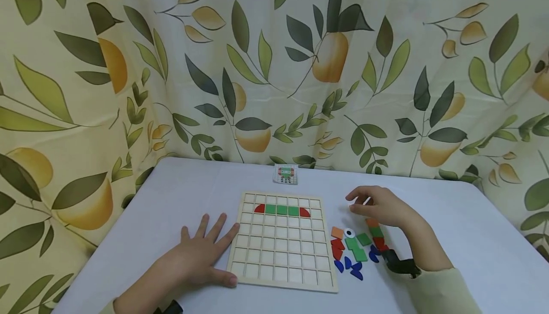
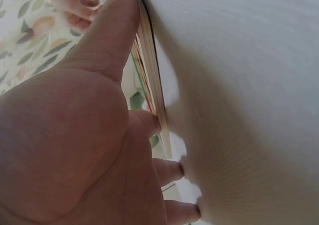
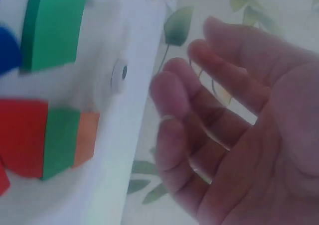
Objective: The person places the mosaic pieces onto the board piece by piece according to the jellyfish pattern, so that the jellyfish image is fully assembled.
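A wooden grid board [image 1: 280,247] lies on the white table, with a row of red quarter-round and green square pieces [image 1: 281,209] in its second row from the back. My left hand [image 1: 199,254] rests on the table with fingers spread, thumb and index finger along the board's left edge. In the left wrist view the thumb [image 2: 112,31] lies against the board's side [image 2: 149,60]. Above the loose pieces, my right hand [image 1: 383,205] hovers with fingers loosely bent. The right wrist view shows nothing between its fingers [image 3: 172,93].
Right of the board lie loose green squares [image 1: 359,255], red pieces [image 1: 337,253], blue pieces [image 1: 356,270], an orange square [image 1: 337,232] and a white round piece with a dark centre [image 1: 349,233]. A pattern card [image 1: 285,174] lies behind the board, before a leaf-print curtain [image 1: 274,66].
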{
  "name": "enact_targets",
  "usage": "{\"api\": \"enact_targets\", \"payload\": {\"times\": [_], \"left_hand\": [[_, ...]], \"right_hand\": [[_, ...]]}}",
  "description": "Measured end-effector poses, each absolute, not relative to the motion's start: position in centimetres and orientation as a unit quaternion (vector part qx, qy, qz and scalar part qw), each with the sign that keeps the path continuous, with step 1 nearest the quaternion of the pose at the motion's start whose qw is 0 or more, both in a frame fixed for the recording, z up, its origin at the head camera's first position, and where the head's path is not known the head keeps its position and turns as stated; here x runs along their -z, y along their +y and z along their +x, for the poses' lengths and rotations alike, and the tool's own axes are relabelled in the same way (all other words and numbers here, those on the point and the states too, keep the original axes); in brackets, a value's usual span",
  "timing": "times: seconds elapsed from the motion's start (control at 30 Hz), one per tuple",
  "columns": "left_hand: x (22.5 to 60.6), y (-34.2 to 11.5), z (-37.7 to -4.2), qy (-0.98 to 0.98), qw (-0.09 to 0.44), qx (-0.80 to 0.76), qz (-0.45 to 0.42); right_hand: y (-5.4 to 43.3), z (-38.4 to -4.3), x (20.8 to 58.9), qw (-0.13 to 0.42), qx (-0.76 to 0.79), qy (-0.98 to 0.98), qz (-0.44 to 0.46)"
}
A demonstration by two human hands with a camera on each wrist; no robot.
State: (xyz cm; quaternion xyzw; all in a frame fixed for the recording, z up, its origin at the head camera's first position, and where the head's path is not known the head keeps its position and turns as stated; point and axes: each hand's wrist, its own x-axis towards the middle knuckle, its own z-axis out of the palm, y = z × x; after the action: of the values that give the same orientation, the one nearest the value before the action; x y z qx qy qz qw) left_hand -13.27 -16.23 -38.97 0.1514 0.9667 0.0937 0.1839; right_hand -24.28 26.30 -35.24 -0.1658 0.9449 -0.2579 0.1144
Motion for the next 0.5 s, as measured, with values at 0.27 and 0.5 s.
{"api": "enact_targets", "payload": {"times": [0.27, 0.5], "left_hand": [[39.1, -16.1, -13.3, 0.966, 0.189, -0.098, 0.147], [39.2, -16.2, -13.3, 0.966, 0.185, -0.099, 0.148]], "right_hand": [[28.2, -24.2, 35.3, 0.171, 0.222, 0.948, -0.152], [29.5, -24.2, 35.5, 0.195, 0.212, 0.952, -0.107]]}}
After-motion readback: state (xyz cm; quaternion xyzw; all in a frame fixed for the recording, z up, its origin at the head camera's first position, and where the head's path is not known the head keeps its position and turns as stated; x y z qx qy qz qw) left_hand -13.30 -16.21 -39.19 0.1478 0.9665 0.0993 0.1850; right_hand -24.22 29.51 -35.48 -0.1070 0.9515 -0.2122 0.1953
